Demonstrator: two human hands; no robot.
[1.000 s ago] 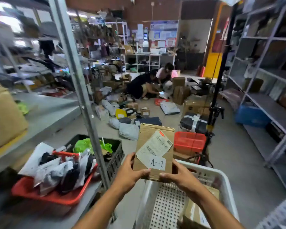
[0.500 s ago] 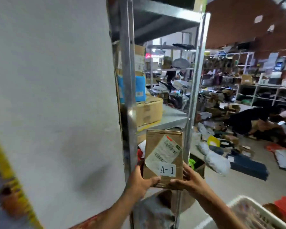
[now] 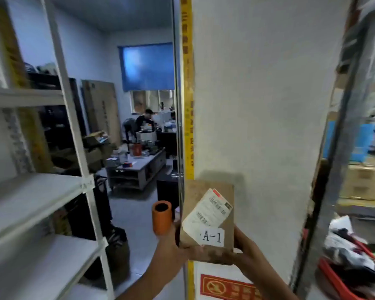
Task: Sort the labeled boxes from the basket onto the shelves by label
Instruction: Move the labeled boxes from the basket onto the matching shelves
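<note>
A flat brown cardboard box (image 3: 208, 204) with a shipping sticker and a white "A-1" label is held upright in front of a white pillar. My left hand (image 3: 171, 245) grips its lower left edge and my right hand (image 3: 245, 247) grips its lower right corner. A white metal shelf unit (image 3: 30, 191) stands at the left; a small tag reading "A-1" (image 3: 86, 184) is stuck on its upright post at the middle shelf. The basket is out of view.
The white pillar (image 3: 268, 105) with a yellow edge strip fills the centre right, and an orange tube (image 3: 162, 217) stands beside my left hand. A red tray (image 3: 338, 280) of bagged goods sits low right on a grey rack. A person works at a desk far back.
The view has swung left from the basket and grey rack, past the pillar, to the white shelf unit. Both hands still hold the A-1 box in front of me.
</note>
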